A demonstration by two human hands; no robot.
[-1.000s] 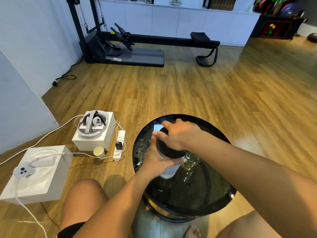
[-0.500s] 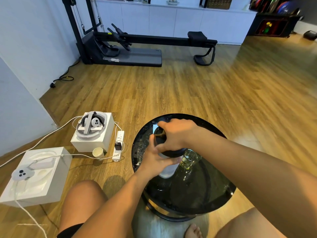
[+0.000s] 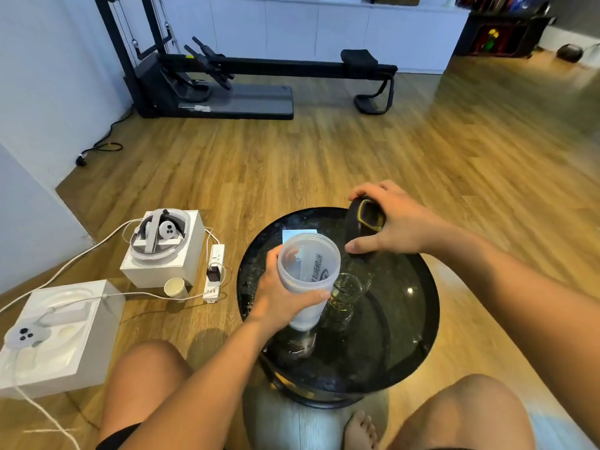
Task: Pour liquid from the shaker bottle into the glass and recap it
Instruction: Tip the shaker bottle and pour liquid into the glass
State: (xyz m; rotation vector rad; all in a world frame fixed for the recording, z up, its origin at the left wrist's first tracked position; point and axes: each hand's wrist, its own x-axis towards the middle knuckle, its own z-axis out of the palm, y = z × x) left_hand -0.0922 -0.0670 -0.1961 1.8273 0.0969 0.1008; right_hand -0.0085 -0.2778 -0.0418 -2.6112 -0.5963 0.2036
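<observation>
- On the round black glossy table [image 3: 433, 306], every task item sits grouped near the centre. The rim curves away on all sides. A white power strip [image 3: 214, 271] lies on the floor left of the table, so liquid running over the left rim would probably flow toward it.
- Left of table centre stands the translucent white plastic shaker bottle [image 3: 308, 267], upright with its mouth uncovered. The left hand [image 3: 279, 297] wraps fingers and thumb round its body. Whether the base rests on the table cannot be told, nor can the liquid level.
- Above the far right part of the table, the right hand [image 3: 393, 222] grips the round black lid with yellow inner trim [image 3: 362, 219], tilted on edge and well clear of the bottle mouth. The lid could slip from this grip and fall onto the table.
- At table centre, the clear drinking glass [image 3: 347, 290] stands just beside the shaker bottle, possibly touching it. The bottle mouth is wider than the glass, so a fast tilt would likely overshoot the glass. A swing of the bottle base could knock the glass over.
- At the far side of the table lies a pale blue paper square [image 3: 292, 233], partly behind the bottle. A spill would reach it.
- Open room lies over the right and near parts of the table. The person's knees flank the near rim.
</observation>
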